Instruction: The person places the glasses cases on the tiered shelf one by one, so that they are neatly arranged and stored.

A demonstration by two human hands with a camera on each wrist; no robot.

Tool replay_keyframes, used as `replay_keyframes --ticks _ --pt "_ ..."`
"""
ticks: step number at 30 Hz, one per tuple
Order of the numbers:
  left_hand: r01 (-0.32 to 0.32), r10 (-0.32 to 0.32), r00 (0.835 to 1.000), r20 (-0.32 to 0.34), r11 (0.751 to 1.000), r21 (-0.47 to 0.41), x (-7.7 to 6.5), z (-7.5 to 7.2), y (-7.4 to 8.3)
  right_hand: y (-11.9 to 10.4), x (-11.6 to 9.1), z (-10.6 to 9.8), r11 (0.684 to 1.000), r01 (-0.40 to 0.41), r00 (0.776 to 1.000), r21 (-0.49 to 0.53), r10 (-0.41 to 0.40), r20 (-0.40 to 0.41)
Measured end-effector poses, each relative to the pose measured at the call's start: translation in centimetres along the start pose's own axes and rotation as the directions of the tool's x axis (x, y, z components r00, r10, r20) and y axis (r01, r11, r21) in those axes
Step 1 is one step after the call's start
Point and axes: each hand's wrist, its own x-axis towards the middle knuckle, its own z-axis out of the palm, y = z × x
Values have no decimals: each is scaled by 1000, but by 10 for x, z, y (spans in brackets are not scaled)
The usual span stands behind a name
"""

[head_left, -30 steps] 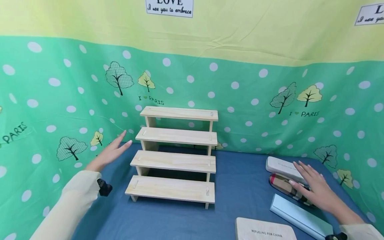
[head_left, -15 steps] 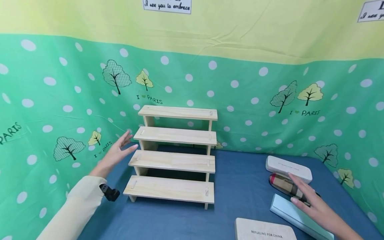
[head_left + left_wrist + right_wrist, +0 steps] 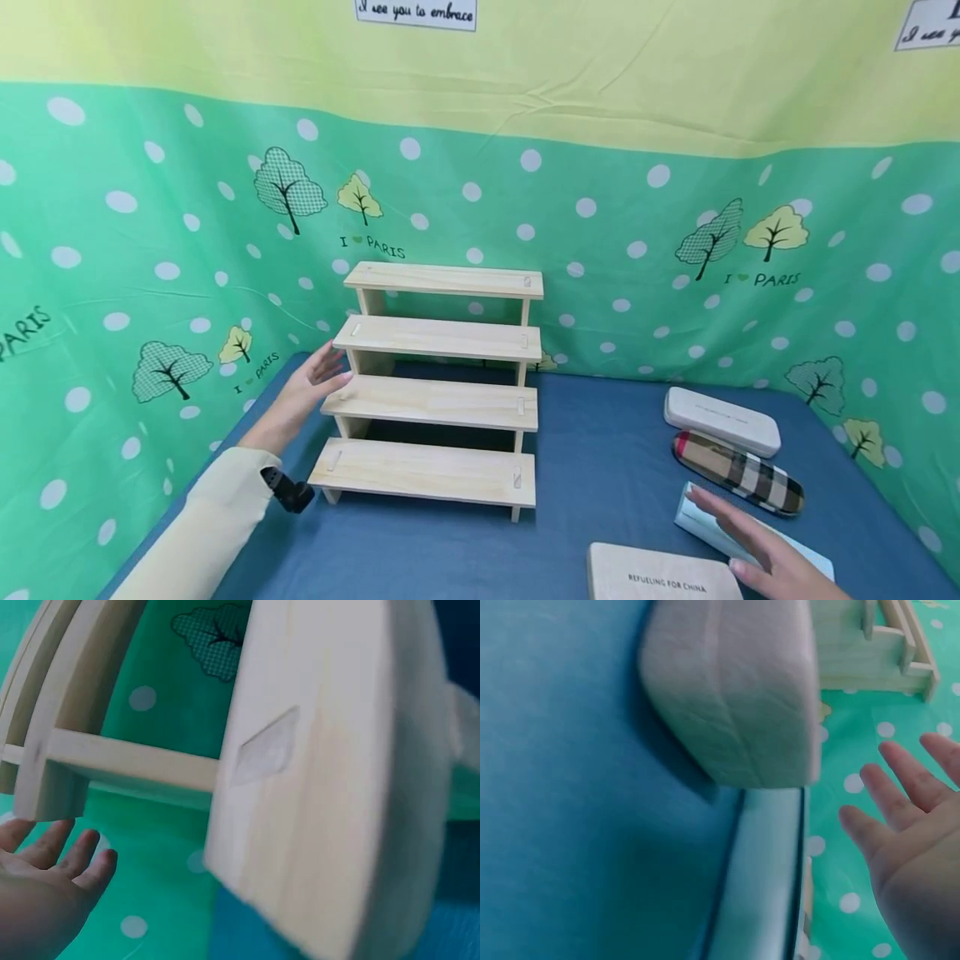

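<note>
A four-tier wooden step shelf (image 3: 431, 400) stands left of middle on the blue cloth. My left hand (image 3: 300, 396) is at its left side, beside the two middle tiers; whether the fingertips touch the wood cannot be told. In the left wrist view the loosely bent fingers (image 3: 84, 855) hold nothing, close to a shelf end. Low on the right, my right hand (image 3: 776, 554) has its fingers extended and holds nothing. It hovers over a light blue glasses case (image 3: 802, 554), partly covering it, beside a whitish glasses case (image 3: 660, 575) lettered "REFUELING FOR CHINA".
Behind the blue case lie a plaid glasses case (image 3: 742, 471) and another white case (image 3: 720, 419). A green and yellow patterned curtain (image 3: 600, 275) hangs close behind the shelf and along the left. Blue cloth (image 3: 577, 467) covers the surface.
My left hand has moved right, up to the shelf's side. My right hand has come down and nearer, from above the plaid case to the blue one, uncovering the plaid and rear white cases.
</note>
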Motion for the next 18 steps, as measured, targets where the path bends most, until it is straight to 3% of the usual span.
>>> replay_keyframes --ticks 4,15,18 --pt "6 -7 1000 -6 999 -49 2 5 -5 8 -1 4 994 -89 995 61 87 42" --pt "-29 31 999 13 990 -136 7 22 -12 45 -1 -1 982 -186 978 28 183 96" --pt "-37 38 999 6 987 -158 9 25 -14 51 0 -1 974 -178 975 138 157 156"
